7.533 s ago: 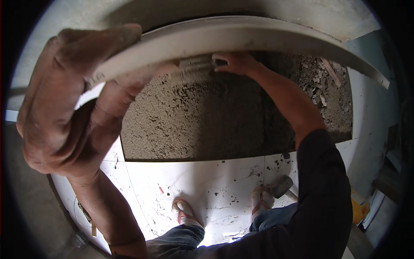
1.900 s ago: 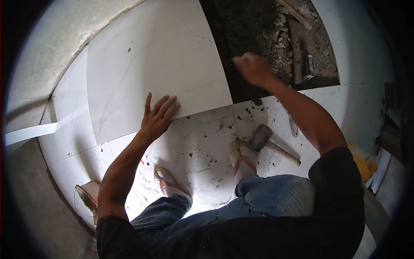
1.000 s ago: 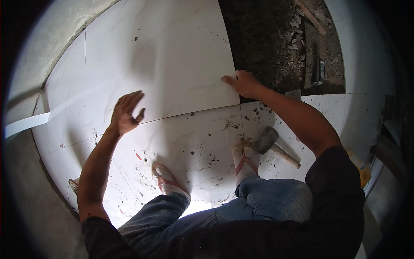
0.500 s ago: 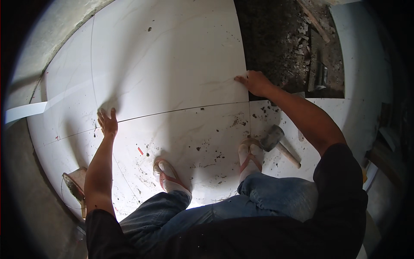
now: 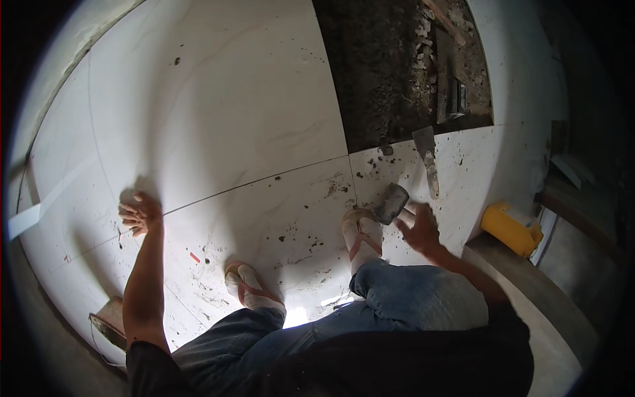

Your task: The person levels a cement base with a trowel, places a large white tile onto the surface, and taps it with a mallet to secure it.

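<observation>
My left hand (image 5: 140,214) rests on the white marbled floor tiles at the left, fingers spread, across the joint below a large tile (image 5: 251,86). At the right, my right hand (image 5: 421,230) is on the handle of a mallet with a dark head (image 5: 391,202), thumb and fingers to either side of the handle. Most of that handle is hidden under the hand. The mallet head lies on the tiles beside my right foot (image 5: 362,239). Beyond it is a flat-bladed scraper (image 5: 427,159), with its blade near the edge of a dark untiled pit.
The untiled patch (image 5: 377,73) at the far right holds dark rubble and a piece of wood (image 5: 444,21). A yellow jug (image 5: 512,229) stands on a ledge at the right. Crumbs of mortar dot the near tiles. A box-like container (image 5: 111,319) sits by my left forearm.
My right hand has left the big tile's right edge and come back to the mallet's handle. My left hand remains on the tiles. The view has shifted, bringing the yellow jug into sight.
</observation>
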`<state>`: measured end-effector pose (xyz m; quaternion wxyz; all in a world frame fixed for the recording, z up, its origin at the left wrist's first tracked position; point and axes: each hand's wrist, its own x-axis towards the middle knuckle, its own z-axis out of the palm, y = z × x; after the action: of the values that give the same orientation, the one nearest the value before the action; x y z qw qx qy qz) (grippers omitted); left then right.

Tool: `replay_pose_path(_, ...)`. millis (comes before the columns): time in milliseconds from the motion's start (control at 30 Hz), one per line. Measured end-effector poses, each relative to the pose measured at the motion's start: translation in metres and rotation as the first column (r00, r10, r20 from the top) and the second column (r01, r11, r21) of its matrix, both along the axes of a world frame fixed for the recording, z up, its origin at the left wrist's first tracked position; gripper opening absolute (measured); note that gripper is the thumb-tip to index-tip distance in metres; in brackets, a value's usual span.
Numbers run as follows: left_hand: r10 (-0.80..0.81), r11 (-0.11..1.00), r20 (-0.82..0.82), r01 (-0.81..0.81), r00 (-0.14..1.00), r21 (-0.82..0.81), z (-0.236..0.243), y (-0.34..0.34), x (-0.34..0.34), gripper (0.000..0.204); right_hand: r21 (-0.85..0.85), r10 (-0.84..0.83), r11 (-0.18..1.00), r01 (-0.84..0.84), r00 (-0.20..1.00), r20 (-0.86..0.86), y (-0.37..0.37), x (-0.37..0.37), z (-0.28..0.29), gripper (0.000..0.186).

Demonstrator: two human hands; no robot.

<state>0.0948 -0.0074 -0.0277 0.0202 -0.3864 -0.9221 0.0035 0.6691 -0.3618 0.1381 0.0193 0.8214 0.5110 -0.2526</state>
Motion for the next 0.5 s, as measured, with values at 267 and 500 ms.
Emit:
replay_pose_path(267,-0.371,0.928,0.047,0.369,0.927,0.056,0.015,0.073,0.008,0.068,-0.268,-0.457,0.865,0.424,0.886,-0.073,-0.02,-0.03,-0.001,0.039)
replay_pose_path(500,-0.848,-0.207,0.527,0.953,-0.062,-0.22,0.084,-0.093,0.292,0.081,0.224,-0.097,0.948,0.227,0.874,-0.476,0.155,-0.029,0.005,0.032)
